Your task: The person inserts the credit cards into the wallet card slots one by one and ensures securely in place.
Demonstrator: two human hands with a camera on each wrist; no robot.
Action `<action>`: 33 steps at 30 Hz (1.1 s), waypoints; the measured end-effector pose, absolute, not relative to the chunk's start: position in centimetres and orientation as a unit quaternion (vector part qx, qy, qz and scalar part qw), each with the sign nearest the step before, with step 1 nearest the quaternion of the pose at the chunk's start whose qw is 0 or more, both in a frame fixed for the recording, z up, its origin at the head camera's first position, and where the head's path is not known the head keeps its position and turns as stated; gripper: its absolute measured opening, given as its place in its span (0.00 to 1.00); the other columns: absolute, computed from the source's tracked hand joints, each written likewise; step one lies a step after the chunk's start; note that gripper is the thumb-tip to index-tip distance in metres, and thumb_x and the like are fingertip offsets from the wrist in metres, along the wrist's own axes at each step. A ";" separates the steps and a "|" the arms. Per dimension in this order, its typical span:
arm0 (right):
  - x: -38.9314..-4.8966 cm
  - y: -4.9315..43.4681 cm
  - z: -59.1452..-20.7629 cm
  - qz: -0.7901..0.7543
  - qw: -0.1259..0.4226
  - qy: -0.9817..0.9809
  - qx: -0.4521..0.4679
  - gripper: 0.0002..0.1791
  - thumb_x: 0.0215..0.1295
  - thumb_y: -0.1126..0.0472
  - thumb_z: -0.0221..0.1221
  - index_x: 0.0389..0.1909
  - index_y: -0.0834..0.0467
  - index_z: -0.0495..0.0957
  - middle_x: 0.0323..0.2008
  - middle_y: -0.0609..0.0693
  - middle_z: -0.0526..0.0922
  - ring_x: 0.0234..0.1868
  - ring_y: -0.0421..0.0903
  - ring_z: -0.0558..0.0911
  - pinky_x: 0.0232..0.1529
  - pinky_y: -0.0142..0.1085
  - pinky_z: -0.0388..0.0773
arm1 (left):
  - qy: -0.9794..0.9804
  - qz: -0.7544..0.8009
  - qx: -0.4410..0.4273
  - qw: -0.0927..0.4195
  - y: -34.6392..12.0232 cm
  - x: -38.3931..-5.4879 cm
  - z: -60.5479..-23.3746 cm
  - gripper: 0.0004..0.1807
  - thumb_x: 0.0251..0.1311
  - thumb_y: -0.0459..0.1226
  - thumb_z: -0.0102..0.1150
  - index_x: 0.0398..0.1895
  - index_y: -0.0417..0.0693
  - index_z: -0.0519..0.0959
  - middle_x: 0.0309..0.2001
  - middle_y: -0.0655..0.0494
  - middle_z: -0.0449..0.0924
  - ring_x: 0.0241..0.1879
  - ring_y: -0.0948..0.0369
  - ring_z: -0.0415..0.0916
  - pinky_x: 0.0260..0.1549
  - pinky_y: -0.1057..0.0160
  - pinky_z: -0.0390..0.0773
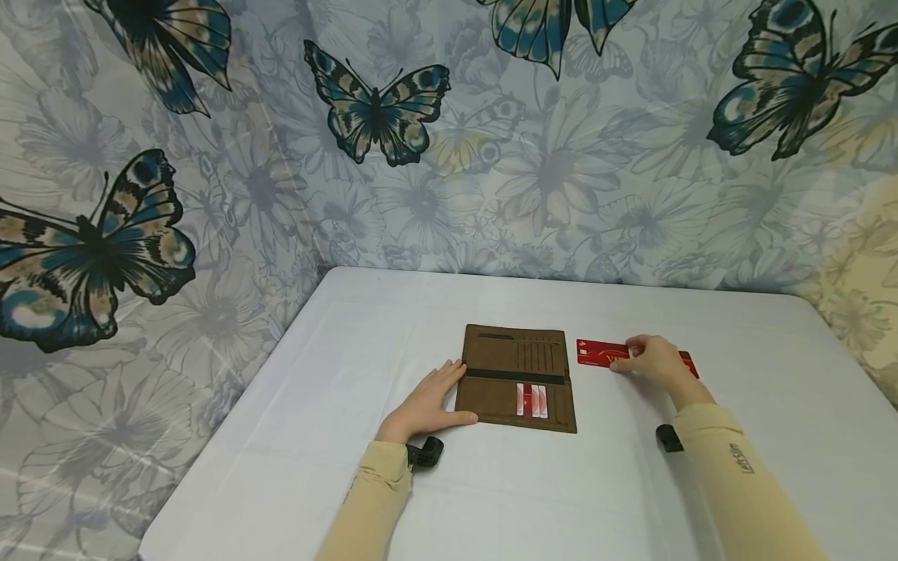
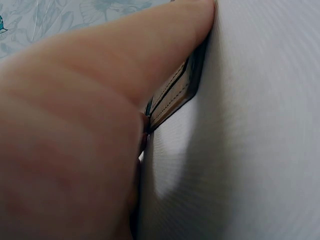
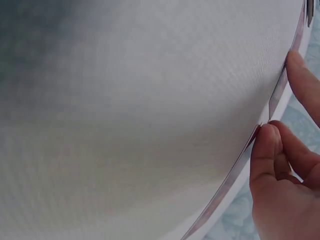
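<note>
A brown wallet (image 1: 515, 354) lies unfolded on the white table, with card slots in its upper half and several red-and-white cards (image 1: 528, 400) in the lower half. Its left edge is touched by my left hand (image 1: 424, 405), fingers straight and thumb at the lower left corner. To the right of the wallet lies a red bank card (image 1: 599, 353). A second red card (image 1: 691, 364) is partly covered by my right hand (image 1: 655, 362). In the right wrist view the curled fingers (image 3: 265, 145) pinch at a card end; the thumb stands apart, at the neighbouring card.
The white table (image 1: 316, 389) has rounded corners and meets a wall covering (image 1: 547, 171) printed with butterflies and flowers. Black wrist devices (image 1: 426, 453) are worn on both wrists.
</note>
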State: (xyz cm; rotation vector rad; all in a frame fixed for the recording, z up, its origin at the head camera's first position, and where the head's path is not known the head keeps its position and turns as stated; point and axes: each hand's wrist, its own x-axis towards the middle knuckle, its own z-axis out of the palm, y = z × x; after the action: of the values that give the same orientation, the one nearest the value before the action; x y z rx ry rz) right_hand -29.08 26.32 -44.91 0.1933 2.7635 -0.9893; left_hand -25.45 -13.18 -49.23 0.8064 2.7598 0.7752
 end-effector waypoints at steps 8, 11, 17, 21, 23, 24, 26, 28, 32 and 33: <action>-28.9 26.2 -44.6 -0.340 0.092 0.934 0.066 0.37 0.53 0.55 0.67 0.55 0.75 0.65 0.37 0.61 0.68 0.41 0.57 0.65 0.38 0.45 0.65 | 0.924 0.259 0.270 0.080 -13.1 -25.4 -49.2 0.50 0.52 0.61 0.58 0.72 0.47 0.50 0.72 0.55 0.44 0.70 0.62 0.36 0.67 0.61 0.38; -28.9 26.3 -44.6 -0.341 0.088 0.934 0.064 0.35 0.53 0.56 0.67 0.54 0.75 0.65 0.35 0.60 0.68 0.39 0.56 0.66 0.37 0.44 0.65 | 0.924 0.259 0.270 0.080 -13.1 -25.5 -49.2 0.50 0.52 0.61 0.58 0.72 0.47 0.51 0.72 0.55 0.44 0.70 0.61 0.36 0.67 0.61 0.38; -29.0 26.5 -44.9 -0.352 0.076 0.931 0.065 0.36 0.51 0.57 0.69 0.52 0.75 0.64 0.37 0.61 0.68 0.39 0.56 0.67 0.37 0.43 0.67 | 0.924 0.259 0.269 0.081 -13.2 -25.5 -49.3 0.50 0.52 0.61 0.58 0.72 0.47 0.50 0.72 0.55 0.44 0.70 0.62 0.36 0.67 0.61 0.38; -29.1 26.7 -45.2 -0.375 0.065 0.922 0.067 0.36 0.50 0.59 0.69 0.53 0.73 0.61 0.39 0.62 0.69 0.38 0.54 0.70 0.34 0.40 0.71 | 0.923 0.262 0.269 0.080 -13.2 -25.4 -49.2 0.50 0.52 0.61 0.58 0.72 0.47 0.51 0.72 0.55 0.44 0.70 0.62 0.36 0.67 0.61 0.38; -29.1 26.7 -45.4 -0.387 0.064 0.918 0.067 0.36 0.51 0.61 0.69 0.53 0.73 0.60 0.38 0.61 0.69 0.36 0.52 0.72 0.31 0.38 0.72 | 0.923 0.264 0.269 0.080 -13.2 -25.4 -49.2 0.50 0.52 0.61 0.58 0.72 0.47 0.51 0.72 0.55 0.44 0.70 0.62 0.36 0.67 0.61 0.38; -29.2 26.8 -45.4 -0.391 0.063 0.916 0.067 0.36 0.51 0.61 0.68 0.53 0.73 0.60 0.37 0.61 0.70 0.34 0.51 0.72 0.29 0.36 0.73 | 0.923 0.263 0.269 0.081 -13.2 -25.4 -49.2 0.50 0.52 0.61 0.58 0.72 0.47 0.51 0.72 0.55 0.44 0.70 0.62 0.36 0.67 0.61 0.38; -29.2 26.8 -45.5 -0.398 0.061 0.913 0.069 0.35 0.52 0.62 0.68 0.54 0.72 0.59 0.36 0.59 0.70 0.31 0.48 0.73 0.26 0.34 0.73 | 0.923 0.261 0.270 0.080 -13.2 -25.4 -49.2 0.50 0.52 0.61 0.58 0.72 0.47 0.50 0.72 0.56 0.43 0.70 0.61 0.36 0.67 0.61 0.38; -29.1 26.9 -45.5 -0.404 0.059 0.910 0.070 0.34 0.53 0.63 0.67 0.54 0.73 0.59 0.35 0.58 0.70 0.29 0.47 0.73 0.24 0.33 0.73 | 0.923 0.262 0.271 0.080 -13.1 -25.4 -49.2 0.50 0.52 0.61 0.58 0.72 0.47 0.50 0.72 0.55 0.44 0.70 0.61 0.36 0.67 0.61 0.38; -29.1 27.1 -45.4 -0.406 0.066 0.908 0.080 0.35 0.57 0.60 0.64 0.58 0.72 0.57 0.37 0.60 0.71 0.30 0.47 0.74 0.27 0.34 0.74 | 0.923 0.261 0.272 0.082 -13.2 -25.4 -49.1 0.50 0.52 0.61 0.58 0.72 0.46 0.50 0.72 0.55 0.44 0.70 0.61 0.36 0.67 0.61 0.38; -29.0 27.1 -45.4 -0.405 0.068 0.908 0.081 0.35 0.58 0.60 0.63 0.59 0.71 0.57 0.37 0.60 0.71 0.31 0.48 0.75 0.28 0.34 0.74 | 0.923 0.260 0.272 0.081 -13.2 -25.4 -49.1 0.50 0.52 0.61 0.57 0.72 0.46 0.50 0.72 0.54 0.44 0.70 0.61 0.36 0.67 0.61 0.38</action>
State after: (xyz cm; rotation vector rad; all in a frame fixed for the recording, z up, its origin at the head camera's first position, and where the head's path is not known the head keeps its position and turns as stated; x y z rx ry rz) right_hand -29.05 27.11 -45.36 0.2447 2.7356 -1.2215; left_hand -25.43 -13.17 -49.09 0.8132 2.7580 0.7781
